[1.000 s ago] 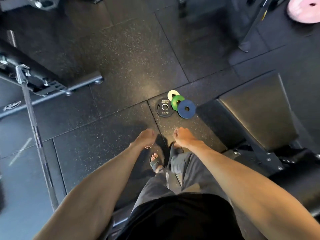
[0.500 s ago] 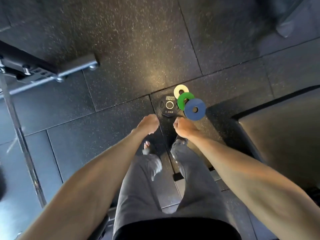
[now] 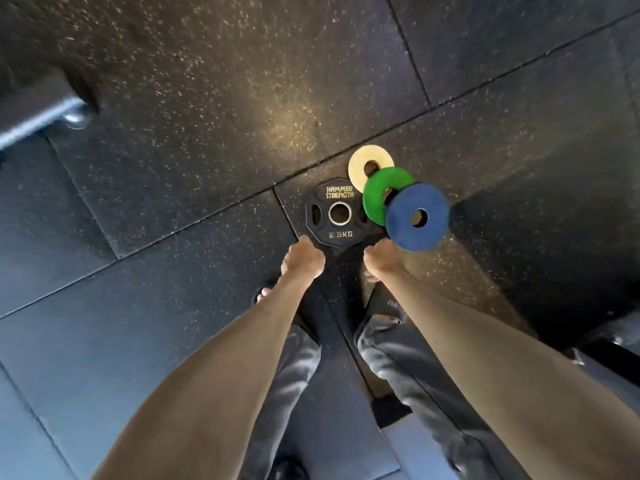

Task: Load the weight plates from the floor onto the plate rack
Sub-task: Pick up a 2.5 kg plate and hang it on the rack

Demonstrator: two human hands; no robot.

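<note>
Several small weight plates lie on the black rubber floor ahead of my feet. A black 2.5 kg plate (image 3: 337, 213) marked Hammer Strength lies flat. To its right overlap a cream plate (image 3: 370, 161), a green plate (image 3: 379, 194) and a blue plate (image 3: 417, 217) on top. My left hand (image 3: 302, 258) hangs just below the black plate's near edge, fingers curled, holding nothing. My right hand (image 3: 380, 259) hovers between the black and blue plates, fingers also curled and empty. The plate rack is out of view.
A grey metal foot of a gym frame (image 3: 41, 117) lies at the far left. A dark bench pad or machine base (image 3: 554, 244) fills the right side. My legs in grey trousers (image 3: 408, 375) and sandalled feet stand on speckled floor tiles.
The camera has tilted down and closer to the floor, so the plates look bigger. Both hands have dropped toward the plates, close to the black plate's near edge.
</note>
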